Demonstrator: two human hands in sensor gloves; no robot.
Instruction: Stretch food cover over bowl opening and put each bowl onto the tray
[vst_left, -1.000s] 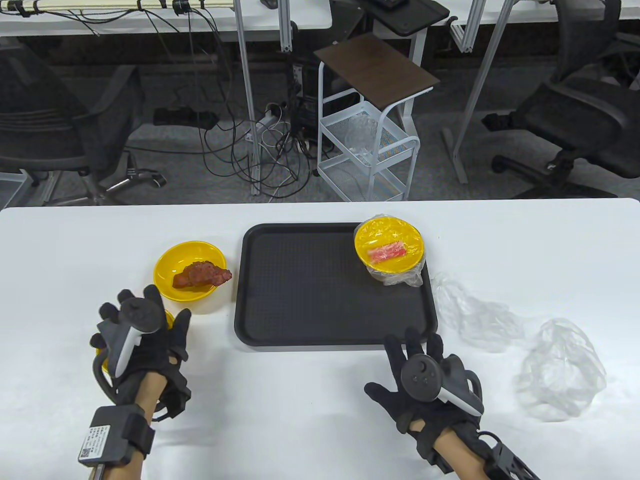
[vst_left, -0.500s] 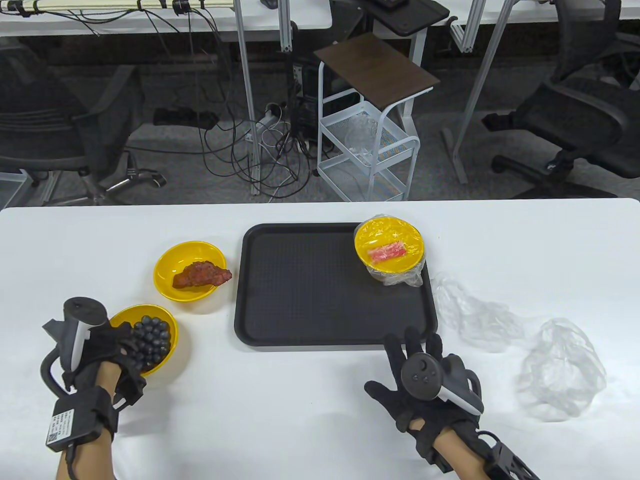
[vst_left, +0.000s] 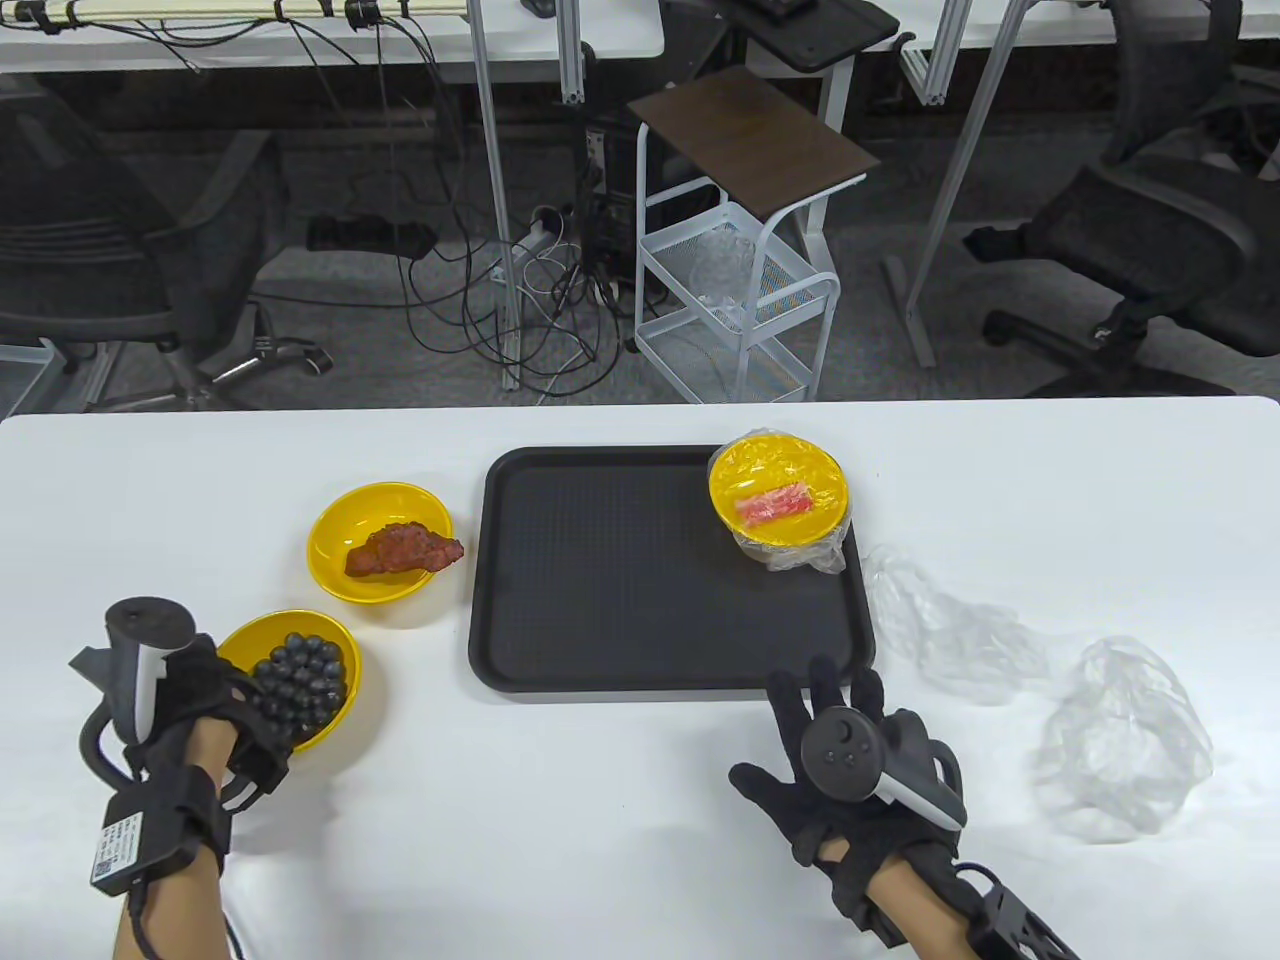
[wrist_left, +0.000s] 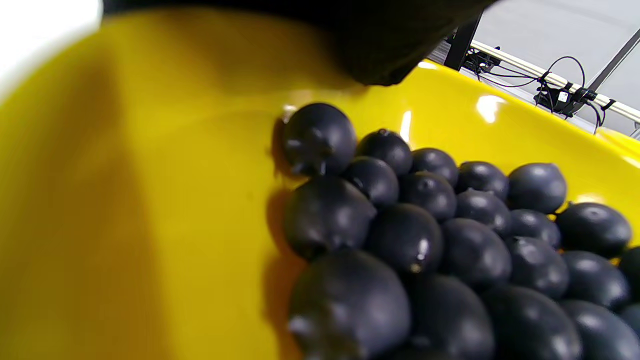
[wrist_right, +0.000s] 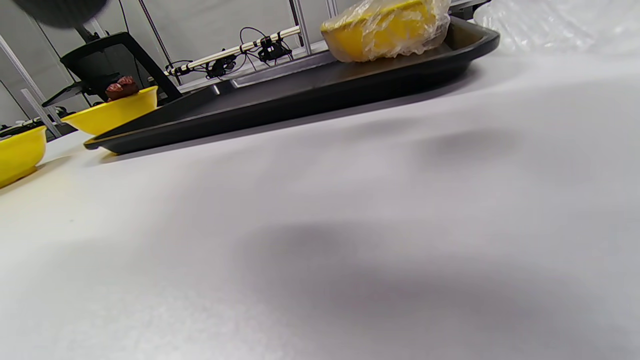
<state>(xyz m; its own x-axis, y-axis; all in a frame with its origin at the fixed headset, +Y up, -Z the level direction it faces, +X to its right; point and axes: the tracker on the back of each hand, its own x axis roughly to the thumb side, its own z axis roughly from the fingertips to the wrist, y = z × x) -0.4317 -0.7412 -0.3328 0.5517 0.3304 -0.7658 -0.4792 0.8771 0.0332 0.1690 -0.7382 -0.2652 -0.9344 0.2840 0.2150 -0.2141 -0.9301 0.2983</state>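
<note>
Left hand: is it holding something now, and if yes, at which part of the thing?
The left hand grips the bowl of dark grapes at its near-left rim. The right hand holds nothing and lies flat on the table.

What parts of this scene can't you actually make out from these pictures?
- Left hand fingers on the grape bowl: the table view hides them behind the hand and tracker; the left wrist view shows only a dark blur.
- Right hand palm: tracker covers it; the right wrist view shows table only.
- Crumpled food covers: their count is unclear.
</note>
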